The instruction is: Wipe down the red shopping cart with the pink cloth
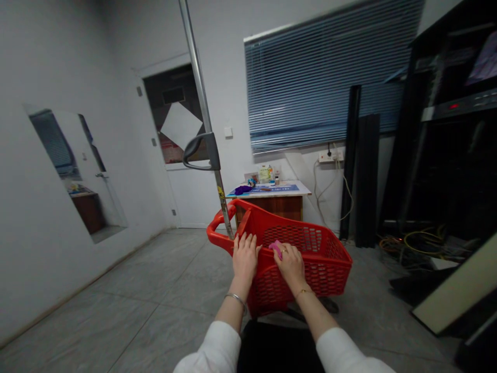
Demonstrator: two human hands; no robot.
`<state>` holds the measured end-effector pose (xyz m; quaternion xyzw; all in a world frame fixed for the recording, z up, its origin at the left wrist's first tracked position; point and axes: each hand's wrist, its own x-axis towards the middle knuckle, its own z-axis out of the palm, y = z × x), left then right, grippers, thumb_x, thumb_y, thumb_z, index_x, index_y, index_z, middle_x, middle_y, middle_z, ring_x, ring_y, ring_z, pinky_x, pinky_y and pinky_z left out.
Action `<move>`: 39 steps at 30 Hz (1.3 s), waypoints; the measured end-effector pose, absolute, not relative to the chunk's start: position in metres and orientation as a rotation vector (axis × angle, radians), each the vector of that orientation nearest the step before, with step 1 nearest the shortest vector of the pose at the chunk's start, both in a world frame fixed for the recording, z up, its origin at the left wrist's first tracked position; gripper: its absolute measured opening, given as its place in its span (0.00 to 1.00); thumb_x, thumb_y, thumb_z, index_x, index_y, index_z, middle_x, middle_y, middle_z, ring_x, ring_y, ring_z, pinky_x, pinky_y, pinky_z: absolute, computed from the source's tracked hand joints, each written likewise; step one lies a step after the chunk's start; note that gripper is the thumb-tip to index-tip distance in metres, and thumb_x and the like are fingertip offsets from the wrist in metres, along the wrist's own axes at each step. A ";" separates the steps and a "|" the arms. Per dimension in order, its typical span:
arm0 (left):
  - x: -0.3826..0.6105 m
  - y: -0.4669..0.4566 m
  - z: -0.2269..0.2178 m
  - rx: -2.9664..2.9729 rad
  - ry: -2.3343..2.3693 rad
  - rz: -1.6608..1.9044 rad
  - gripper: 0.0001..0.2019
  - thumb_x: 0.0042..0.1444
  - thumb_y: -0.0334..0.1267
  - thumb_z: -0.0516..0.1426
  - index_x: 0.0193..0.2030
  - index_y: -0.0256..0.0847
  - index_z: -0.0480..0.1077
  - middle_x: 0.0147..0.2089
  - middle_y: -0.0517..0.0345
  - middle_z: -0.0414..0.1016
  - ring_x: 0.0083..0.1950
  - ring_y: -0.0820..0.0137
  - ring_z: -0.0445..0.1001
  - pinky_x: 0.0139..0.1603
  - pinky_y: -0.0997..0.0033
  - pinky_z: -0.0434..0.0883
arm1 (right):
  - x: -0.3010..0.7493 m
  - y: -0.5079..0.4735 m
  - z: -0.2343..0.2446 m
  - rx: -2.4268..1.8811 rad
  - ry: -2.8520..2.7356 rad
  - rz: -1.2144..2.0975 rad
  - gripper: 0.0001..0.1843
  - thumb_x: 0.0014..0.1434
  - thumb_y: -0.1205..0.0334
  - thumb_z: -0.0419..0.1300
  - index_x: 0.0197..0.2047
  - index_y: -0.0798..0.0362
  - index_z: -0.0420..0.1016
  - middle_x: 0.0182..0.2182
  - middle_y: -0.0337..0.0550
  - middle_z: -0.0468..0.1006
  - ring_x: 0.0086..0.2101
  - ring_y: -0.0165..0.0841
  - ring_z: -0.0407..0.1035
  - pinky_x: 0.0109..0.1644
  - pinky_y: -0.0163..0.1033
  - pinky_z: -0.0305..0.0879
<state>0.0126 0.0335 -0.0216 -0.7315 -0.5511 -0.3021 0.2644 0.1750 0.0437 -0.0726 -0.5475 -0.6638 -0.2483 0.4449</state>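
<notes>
A red plastic shopping cart (326,259) with perforated sides stands right in front of me. My left hand (245,256) lies on its near rim close to the handle end, fingers stretched out over the edge and thumb apart. Further along that rim, my right hand (291,263) is closed on a pink cloth (276,248) and presses it to the edge. Most of the cloth is hidden under the fingers. The cart's red handle (217,233) sticks out to the left. A wheel (329,304) shows below the basket.
A metal pole (199,77) with a grey grip (202,153) rises by the cart's handle. Behind stands a small table (298,187) with bottles and a purple cloth (243,190). Cables (421,242) and a leaning panel (458,287) are on the right, a wall mirror (83,176) left.
</notes>
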 end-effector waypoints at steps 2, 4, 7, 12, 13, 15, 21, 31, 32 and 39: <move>0.012 0.033 -0.021 -1.986 -1.483 -0.831 0.18 0.67 0.42 0.49 0.60 0.42 0.69 0.60 0.52 0.73 0.66 0.59 0.63 0.69 0.51 0.55 | 0.192 0.044 -0.077 -1.365 -1.659 -0.623 0.16 0.65 0.59 0.51 0.52 0.52 0.74 0.40 0.45 0.76 0.39 0.34 0.64 0.46 0.39 0.57; 0.013 0.033 -0.021 -1.994 -1.480 -0.849 0.18 0.67 0.42 0.49 0.60 0.44 0.69 0.59 0.52 0.74 0.65 0.59 0.64 0.69 0.50 0.55 | 0.212 0.044 -0.083 -1.384 -1.650 -0.646 0.16 0.65 0.59 0.51 0.51 0.52 0.74 0.39 0.45 0.76 0.39 0.34 0.64 0.46 0.39 0.57; 0.016 0.032 -0.021 -2.000 -1.474 -0.875 0.18 0.67 0.42 0.50 0.60 0.46 0.69 0.59 0.53 0.74 0.65 0.59 0.64 0.69 0.50 0.55 | 0.239 0.043 -0.089 -1.412 -1.637 -0.685 0.16 0.65 0.58 0.51 0.50 0.52 0.75 0.39 0.45 0.76 0.39 0.33 0.63 0.45 0.38 0.56; 0.022 0.031 -0.021 -2.000 -1.477 -0.891 0.17 0.67 0.42 0.51 0.59 0.47 0.71 0.58 0.54 0.75 0.65 0.59 0.65 0.69 0.50 0.54 | 0.240 0.042 -0.088 -1.491 -1.527 -0.710 0.16 0.66 0.57 0.50 0.48 0.52 0.76 0.38 0.44 0.76 0.37 0.34 0.63 0.44 0.38 0.55; 0.022 0.031 -0.021 -1.999 -1.478 -0.890 0.17 0.67 0.42 0.51 0.58 0.47 0.71 0.58 0.54 0.75 0.65 0.59 0.64 0.69 0.49 0.54 | 0.232 0.042 -0.086 -1.494 -1.515 -0.703 0.16 0.66 0.57 0.50 0.47 0.52 0.76 0.37 0.45 0.76 0.37 0.34 0.63 0.43 0.39 0.55; 0.021 0.032 -0.021 -1.998 -1.478 -0.888 0.16 0.66 0.41 0.51 0.58 0.47 0.71 0.57 0.54 0.75 0.65 0.58 0.65 0.69 0.49 0.54 | 0.211 0.043 -0.080 -1.473 -1.537 -0.683 0.15 0.66 0.58 0.50 0.47 0.52 0.76 0.36 0.45 0.76 0.37 0.34 0.63 0.43 0.39 0.55; 0.015 0.031 -0.021 -1.983 -1.471 -0.862 0.17 0.66 0.41 0.50 0.59 0.48 0.70 0.58 0.52 0.75 0.64 0.58 0.65 0.69 0.48 0.54 | 0.167 0.042 -0.068 -1.382 -1.615 -0.658 0.16 0.66 0.59 0.51 0.51 0.53 0.74 0.40 0.47 0.76 0.40 0.34 0.64 0.46 0.40 0.57; 0.014 0.033 -0.021 -1.985 -1.469 -0.856 0.17 0.67 0.42 0.50 0.60 0.48 0.70 0.58 0.53 0.75 0.65 0.58 0.65 0.69 0.50 0.54 | 0.259 0.044 -0.092 -1.479 -1.636 -0.759 0.17 0.66 0.57 0.50 0.50 0.53 0.75 0.38 0.44 0.76 0.37 0.33 0.63 0.44 0.38 0.55; 0.015 0.033 -0.022 -1.987 -1.471 -0.858 0.17 0.67 0.42 0.50 0.59 0.48 0.70 0.57 0.53 0.75 0.65 0.58 0.65 0.69 0.50 0.54 | 0.263 0.044 -0.092 -1.499 -1.623 -0.764 0.17 0.66 0.56 0.50 0.50 0.53 0.76 0.37 0.44 0.76 0.37 0.33 0.63 0.43 0.39 0.55; 0.018 0.033 -0.022 -1.981 -1.483 -0.863 0.16 0.67 0.42 0.51 0.58 0.48 0.71 0.58 0.53 0.75 0.64 0.59 0.65 0.69 0.50 0.53 | 0.199 0.046 -0.074 -1.461 -1.619 -0.727 0.17 0.67 0.56 0.50 0.47 0.52 0.77 0.35 0.44 0.76 0.36 0.33 0.63 0.42 0.39 0.54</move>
